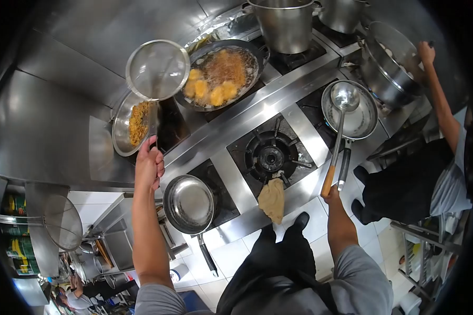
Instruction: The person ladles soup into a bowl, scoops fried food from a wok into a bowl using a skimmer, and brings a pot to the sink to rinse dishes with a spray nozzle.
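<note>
My left hand (150, 164) is closed round the handle of a round mesh strainer (157, 70), raised above the back left of the stove. Below it sits a metal bowl (122, 137) of crumbly golden-brown bits (139, 124). To the strainer's right, several yellow pieces (215, 92) bubble in the oil of a large dark wok (209, 108). My right hand (331, 195) grips the wooden handle of a ladle (345, 97). The ladle's bowl is over a frying pan (374, 122) at the right, whose black handle lies beside the ladle's shaft.
A second frying pan (191, 203) stands front left, its handle jutting past the stove edge. A tan cloth (272, 200) hangs by the middle burner (271, 157). Tall pots (284, 29) stand at the back. At right, another person's hand (427, 53) is by a large pot (389, 79).
</note>
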A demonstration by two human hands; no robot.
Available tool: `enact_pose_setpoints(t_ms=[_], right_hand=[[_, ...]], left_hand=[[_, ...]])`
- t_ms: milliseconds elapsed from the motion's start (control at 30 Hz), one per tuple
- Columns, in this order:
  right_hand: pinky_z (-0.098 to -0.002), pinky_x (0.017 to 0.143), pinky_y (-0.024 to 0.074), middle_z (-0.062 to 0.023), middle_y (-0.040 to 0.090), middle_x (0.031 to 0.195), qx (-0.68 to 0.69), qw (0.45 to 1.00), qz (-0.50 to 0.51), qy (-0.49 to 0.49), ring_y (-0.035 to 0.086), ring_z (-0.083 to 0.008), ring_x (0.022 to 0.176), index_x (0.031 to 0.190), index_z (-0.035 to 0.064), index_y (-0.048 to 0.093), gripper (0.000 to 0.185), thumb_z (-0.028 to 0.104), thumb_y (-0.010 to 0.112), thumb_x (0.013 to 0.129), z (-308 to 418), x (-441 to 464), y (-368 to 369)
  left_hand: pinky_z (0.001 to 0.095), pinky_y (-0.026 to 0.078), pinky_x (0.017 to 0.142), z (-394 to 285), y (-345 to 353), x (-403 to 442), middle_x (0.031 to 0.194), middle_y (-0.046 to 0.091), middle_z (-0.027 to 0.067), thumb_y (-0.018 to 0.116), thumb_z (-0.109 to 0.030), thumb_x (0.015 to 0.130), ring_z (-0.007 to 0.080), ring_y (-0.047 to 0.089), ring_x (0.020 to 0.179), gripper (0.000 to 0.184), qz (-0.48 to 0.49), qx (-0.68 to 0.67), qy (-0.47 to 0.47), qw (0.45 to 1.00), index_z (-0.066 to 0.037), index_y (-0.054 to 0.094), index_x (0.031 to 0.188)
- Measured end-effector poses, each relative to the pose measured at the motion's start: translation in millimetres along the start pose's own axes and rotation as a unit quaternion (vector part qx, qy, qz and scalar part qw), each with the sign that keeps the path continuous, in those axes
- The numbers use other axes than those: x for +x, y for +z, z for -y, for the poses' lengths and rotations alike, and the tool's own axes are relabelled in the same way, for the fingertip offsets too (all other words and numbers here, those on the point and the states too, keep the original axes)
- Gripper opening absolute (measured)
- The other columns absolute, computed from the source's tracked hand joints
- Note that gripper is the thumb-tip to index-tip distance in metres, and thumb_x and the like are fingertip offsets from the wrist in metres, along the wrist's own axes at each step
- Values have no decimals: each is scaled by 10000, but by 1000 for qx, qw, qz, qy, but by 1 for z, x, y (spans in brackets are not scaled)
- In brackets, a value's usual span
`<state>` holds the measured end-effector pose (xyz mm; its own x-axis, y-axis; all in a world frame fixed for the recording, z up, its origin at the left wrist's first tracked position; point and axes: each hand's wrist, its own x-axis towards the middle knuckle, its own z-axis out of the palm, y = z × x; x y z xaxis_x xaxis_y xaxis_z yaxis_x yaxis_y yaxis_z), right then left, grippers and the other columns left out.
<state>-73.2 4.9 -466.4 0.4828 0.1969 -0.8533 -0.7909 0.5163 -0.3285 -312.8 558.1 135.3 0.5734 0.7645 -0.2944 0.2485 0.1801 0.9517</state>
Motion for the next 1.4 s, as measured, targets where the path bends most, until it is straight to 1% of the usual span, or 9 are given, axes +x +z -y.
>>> enact_pose_setpoints(t_ms=[233,433,500,533,833,933,1033,1300,1400], right_hand=[[-555,864,476,-9,513,1329,26,999,-28,14,494,-301,1107,1272,262,499,426,517,561,938,-5,21,-23],[-496,840,511,-33,522,1326,-20,998,57,9,529,-278,1082,1273,212,515,377,435,564,973,12,-23,-5],[-438,720,509,-48,595,949,-134,990,-27,-21,602,-231,862,1098,154,530,392,458,304,1000,12,-41,18],[-444,706,510,-43,598,936,-106,992,-65,-19,605,-231,852,1096,165,537,359,443,336,990,14,-60,35],[-461,752,522,-42,611,982,-107,993,-34,-32,615,-236,877,1139,141,541,362,420,392,963,15,-66,38],[-440,809,529,-76,595,1056,-173,980,29,-97,604,-240,933,1152,143,533,389,442,570,905,11,-99,44],[-460,900,481,-57,502,1317,-161,986,-22,40,537,-261,1109,1364,224,447,565,600,499,946,2,-114,45],[-415,781,501,-77,580,1138,-384,917,-34,101,571,-219,916,1280,193,519,482,551,499,958,-40,-255,-41],[-381,703,511,-47,599,981,-424,896,-69,111,578,-195,812,1166,166,535,376,474,547,950,-35,-312,-88]], left_hand=[[234,250,363,11,54,38,656,471,-14,428,-111,989,55,350,414,388,34,156,10,987,-67,416,1374],[220,270,370,23,68,43,654,461,-24,413,-116,992,42,353,437,391,28,156,18,987,-61,420,1379],[218,272,372,28,66,41,653,458,-26,412,-115,992,41,352,439,390,26,158,25,987,-59,423,1377],[220,271,368,30,65,38,652,456,-26,413,-115,992,41,352,439,388,26,150,24,988,-57,424,1375],[228,248,354,42,42,15,663,478,-32,448,-106,968,38,339,421,402,18,159,-12,987,-93,443,1370],[245,285,365,42,37,30,674,491,-19,447,-107,960,57,373,440,388,-29,255,29,966,-120,471,1347],[256,304,362,36,37,46,672,496,-10,434,-103,957,66,390,449,371,-37,274,38,960,-107,472,1327],[285,298,386,2,59,87,668,512,18,449,-93,913,95,399,454,395,0,251,51,967,-108,488,1306],[368,508,612,-11,58,101,1244,603,104,444,-101,834,251,626,927,541,30,324,-19,945,-81,483,1374]])
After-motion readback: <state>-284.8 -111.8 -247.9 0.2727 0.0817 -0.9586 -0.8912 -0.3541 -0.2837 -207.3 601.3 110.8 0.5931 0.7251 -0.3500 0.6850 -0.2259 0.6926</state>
